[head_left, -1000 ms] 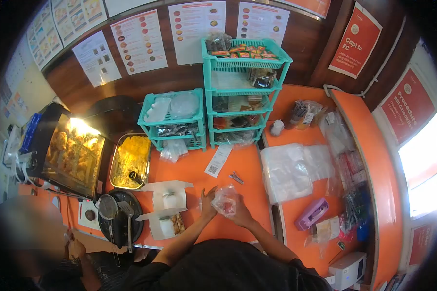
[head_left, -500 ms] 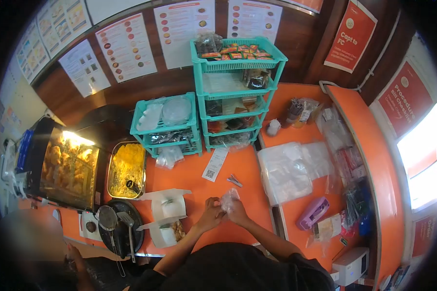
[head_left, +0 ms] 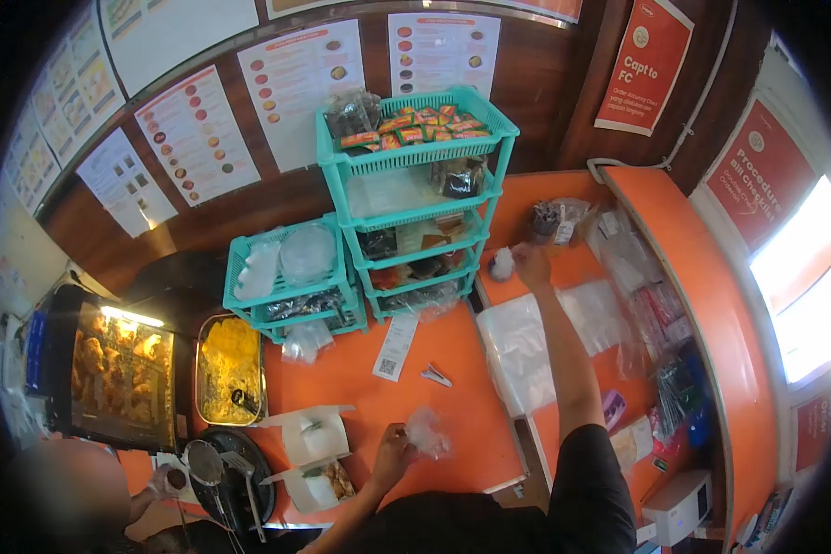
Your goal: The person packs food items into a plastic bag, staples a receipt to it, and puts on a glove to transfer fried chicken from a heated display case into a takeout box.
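Note:
My left hand [head_left: 394, 454] is closed on a crumpled clear plastic bag [head_left: 429, 434] above the orange counter [head_left: 471, 443]. My right hand [head_left: 533, 266] reaches far forward on the right, its fingers bent together beside a small container topped with a white bundle [head_left: 501, 263]. What those fingers pinch, if anything, is too small to make out. Left of my left hand stand two open white cardboard food boxes; the nearer box [head_left: 307, 496] has browned food in it, and the farther box [head_left: 295, 425] holds a white rounded item.
A receipt [head_left: 395, 349] and a small metal tool [head_left: 437, 374] lie ahead. Teal racks [head_left: 415, 166] stand at the back. Plastic bags [head_left: 517, 351] and a purple object [head_left: 612, 406] lie right. Left are a yellow food tray [head_left: 231, 369], a black pan [head_left: 263, 489] and another person's hand [head_left: 164, 480].
My right hand has left the plastic bag and stretched forward right to the white bundle. My left hand keeps the bag, slightly lower in view. The other person's hand has moved to the pan's left.

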`<state>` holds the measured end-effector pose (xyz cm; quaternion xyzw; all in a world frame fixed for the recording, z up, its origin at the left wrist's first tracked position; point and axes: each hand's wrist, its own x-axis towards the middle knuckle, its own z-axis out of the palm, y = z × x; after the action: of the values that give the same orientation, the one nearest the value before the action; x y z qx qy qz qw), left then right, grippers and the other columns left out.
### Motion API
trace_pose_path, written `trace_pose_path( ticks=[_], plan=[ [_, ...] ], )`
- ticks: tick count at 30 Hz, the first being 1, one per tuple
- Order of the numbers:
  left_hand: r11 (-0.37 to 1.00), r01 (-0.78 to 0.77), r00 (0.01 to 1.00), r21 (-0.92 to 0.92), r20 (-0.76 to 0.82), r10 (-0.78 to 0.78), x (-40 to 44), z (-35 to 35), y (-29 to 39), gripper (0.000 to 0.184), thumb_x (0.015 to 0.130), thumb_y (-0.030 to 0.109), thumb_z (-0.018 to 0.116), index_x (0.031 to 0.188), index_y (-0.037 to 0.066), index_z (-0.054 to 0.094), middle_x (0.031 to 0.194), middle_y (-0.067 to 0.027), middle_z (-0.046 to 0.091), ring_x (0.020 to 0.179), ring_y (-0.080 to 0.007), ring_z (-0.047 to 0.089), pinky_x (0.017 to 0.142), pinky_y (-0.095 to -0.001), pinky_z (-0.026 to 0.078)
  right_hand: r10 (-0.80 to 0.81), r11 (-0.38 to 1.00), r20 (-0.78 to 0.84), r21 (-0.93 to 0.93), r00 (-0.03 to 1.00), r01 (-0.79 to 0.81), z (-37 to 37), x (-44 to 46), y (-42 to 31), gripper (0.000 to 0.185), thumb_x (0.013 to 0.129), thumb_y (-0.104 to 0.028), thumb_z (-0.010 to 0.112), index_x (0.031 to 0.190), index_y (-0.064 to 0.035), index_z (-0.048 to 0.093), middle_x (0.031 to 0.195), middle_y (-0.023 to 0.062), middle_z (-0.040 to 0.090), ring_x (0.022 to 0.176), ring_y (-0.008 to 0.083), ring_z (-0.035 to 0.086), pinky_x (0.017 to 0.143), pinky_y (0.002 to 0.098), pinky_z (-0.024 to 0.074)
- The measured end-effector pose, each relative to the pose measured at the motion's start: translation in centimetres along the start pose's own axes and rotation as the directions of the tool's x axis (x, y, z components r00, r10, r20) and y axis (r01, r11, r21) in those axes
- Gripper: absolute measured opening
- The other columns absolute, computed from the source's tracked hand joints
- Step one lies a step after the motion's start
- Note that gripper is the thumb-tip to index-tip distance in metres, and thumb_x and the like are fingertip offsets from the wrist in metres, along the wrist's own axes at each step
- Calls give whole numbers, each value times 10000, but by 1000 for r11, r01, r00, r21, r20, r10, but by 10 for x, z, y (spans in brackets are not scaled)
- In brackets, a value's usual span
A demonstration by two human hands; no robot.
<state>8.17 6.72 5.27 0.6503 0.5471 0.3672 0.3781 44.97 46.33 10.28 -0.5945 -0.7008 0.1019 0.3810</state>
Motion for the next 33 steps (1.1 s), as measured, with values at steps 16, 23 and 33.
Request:
trace_pose_path(
  ticks=[16, 23, 33],
  plan=[
    [985, -170, 959, 11, 234, 163, 13, -18, 4, 222, 777, -13, 661, 993, 24, 693, 1111, -160, 670, 1002, -343, 642, 887, -420, 521, 126, 987, -44, -96, 991, -130, 1, 46, 4, 178, 854, -260, 711, 818, -86, 723, 856, 139, 718, 768, 311, 699, 688, 419, 536],
    [994, -64, 978, 93, 202, 45, 7, -8, -18, 126, 747, -21, 660, 873, -24, 666, 1061, -155, 641, 970, -316, 644, 802, -378, 555, 72, 928, -235, 373, 969, 21, -70, -33, -85, 137, 912, -144, 651, 938, -20, 704, 793, 84, 712, 662, 168, 673, 578, 305, 511],
    [979, -188, 981, 76, -30, 190, 3, -4, 2, 246, 727, 30, 725, 970, 2, 698, 1064, -141, 654, 1035, -298, 620, 902, -385, 519, 247, 446, 703, 528, 667, -723, 38, -350, -184, 138, 906, -112, 684, 991, -5, 702, 839, 35, 695, 742, 93, 641, 645, 269, 513]
  ],
)
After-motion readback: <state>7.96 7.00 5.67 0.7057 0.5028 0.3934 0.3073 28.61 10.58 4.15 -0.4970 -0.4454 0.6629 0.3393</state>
